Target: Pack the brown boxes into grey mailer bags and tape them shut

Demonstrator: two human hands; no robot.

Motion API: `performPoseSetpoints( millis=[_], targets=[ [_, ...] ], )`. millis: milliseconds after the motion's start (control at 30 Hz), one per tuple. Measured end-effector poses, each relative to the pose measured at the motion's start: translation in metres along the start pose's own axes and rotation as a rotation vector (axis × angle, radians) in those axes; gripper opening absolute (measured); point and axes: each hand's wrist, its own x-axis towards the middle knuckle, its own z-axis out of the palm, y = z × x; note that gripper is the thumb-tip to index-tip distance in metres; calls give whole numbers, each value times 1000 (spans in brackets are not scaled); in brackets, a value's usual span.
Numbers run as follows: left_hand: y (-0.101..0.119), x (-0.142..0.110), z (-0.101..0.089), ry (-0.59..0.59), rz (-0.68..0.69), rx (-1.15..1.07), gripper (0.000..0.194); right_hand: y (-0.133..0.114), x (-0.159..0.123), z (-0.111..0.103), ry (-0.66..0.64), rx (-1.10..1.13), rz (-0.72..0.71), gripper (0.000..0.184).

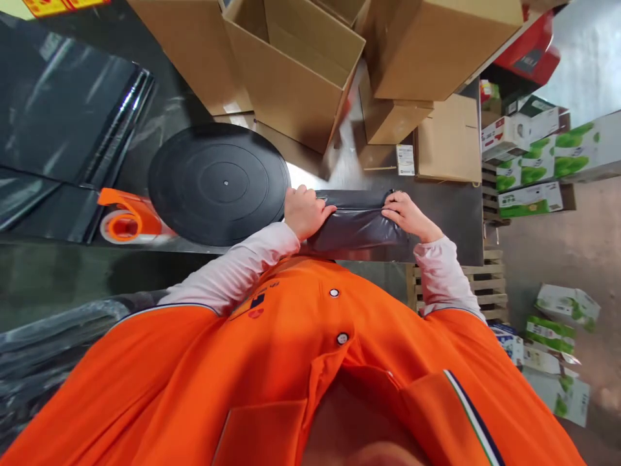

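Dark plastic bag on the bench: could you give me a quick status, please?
Left hand, right hand on dark plastic bag; round black disc beside left hand.

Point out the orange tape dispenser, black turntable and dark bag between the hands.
Orange tape dispenser (130,219), head view, orange housing.
Black turntable (218,184), head view, top face.
Dark bag (356,225), head view, middle.

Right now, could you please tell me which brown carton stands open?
The brown carton beyond the black disc, its inside showing; the carton to its right looks shut.
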Motion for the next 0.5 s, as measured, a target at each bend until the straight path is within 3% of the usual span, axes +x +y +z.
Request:
performPoseSetpoints(
  millis=[133,233,300,400,467,500],
  targets=[
    [-5,-6,17,-33,-200,-158,58,-8,3,-4,35,9,170,27],
    [-23,-9,28,64,-282,-331,48,-17,10,-5,-16,-95,340,22],
    [-64,-17,26,229,-368,-332,48,-20,12,-4,18,-177,389,30],
    [-159,-53,3,448,-729,-145,58,-21,5,-2,257,-409,458,56],
    [-213,-84,-17,467,-926,-63,66,-27,-5,-1,408,-524,560,76],
    [-231,-96,-26,432,-939,-52,65,-33,-10,-1,435,-503,606,79]
  ],
)
